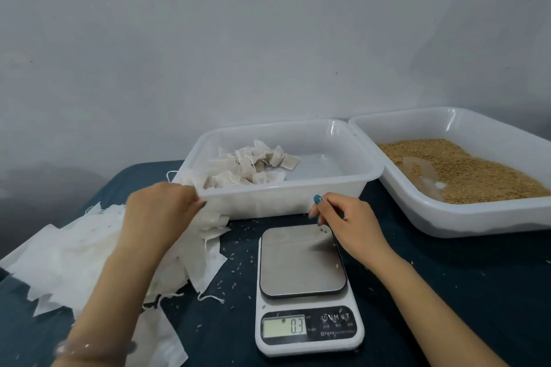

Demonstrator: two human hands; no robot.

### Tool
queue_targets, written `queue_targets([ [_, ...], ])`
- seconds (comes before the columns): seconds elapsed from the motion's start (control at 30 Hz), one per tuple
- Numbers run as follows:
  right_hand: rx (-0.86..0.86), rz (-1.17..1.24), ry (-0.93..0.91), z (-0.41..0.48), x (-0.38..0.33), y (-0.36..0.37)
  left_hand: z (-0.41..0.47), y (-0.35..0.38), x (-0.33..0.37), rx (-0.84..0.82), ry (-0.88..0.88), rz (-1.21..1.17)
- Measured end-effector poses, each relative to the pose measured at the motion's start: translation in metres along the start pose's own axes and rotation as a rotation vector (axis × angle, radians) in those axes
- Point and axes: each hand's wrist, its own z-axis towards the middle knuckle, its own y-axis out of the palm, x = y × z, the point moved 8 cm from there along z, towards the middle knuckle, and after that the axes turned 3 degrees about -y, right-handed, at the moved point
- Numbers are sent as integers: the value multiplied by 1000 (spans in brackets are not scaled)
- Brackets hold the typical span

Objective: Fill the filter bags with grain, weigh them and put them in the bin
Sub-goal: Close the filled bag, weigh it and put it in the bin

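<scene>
1. Filter bags, the flat white drawstring kind, sit in a loose empty pile at about 8 o'clock on the table, which has a dark blue cloth over it. The pile runs right up to the near-left corner of the bin.
2. That bin is a white translucent plastic tub at 12 o'clock. A bunch of small filled bags, beige-looking with strings, are heaped in its left half.
3. Left hand is at 10 o'clock, right at that bin corner. Its fingers are curled down and pinching one of the filter bags off the top of the pile.
4. Right hand hovers over the far-right corner of the scale, thumb up, fingers curled in narrow. Honestly can't tell if it's got a few grains pinched or nothing at all.
5. White digital kitchen scale with a grey steel plate is at 6 o'clock. A few stray grains are on the plate and the display reads 0.3.
6. Second white plastic tray at 2 o'clock, touching the bin's right rim, holds the golden-brown grain.
7. Loose grains are scattered on the cloth around the scale.
</scene>
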Motion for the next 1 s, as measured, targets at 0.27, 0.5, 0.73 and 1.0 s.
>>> queue_targets([
  [0.27,-14,-12,-13,-1,-1,1,-10,25,-23,-135,-172,99],
  [0.5,-11,-11,-15,0,0,1,-13,8,-11,-51,-100,-40],
  [0.73,-10,-4,-11,-1,-3,0,-27,-21,13,134,79,-195],
  [1.0,-18,9,-2,-1,-2,1,-15,-20,17,191,-67,-677],
])
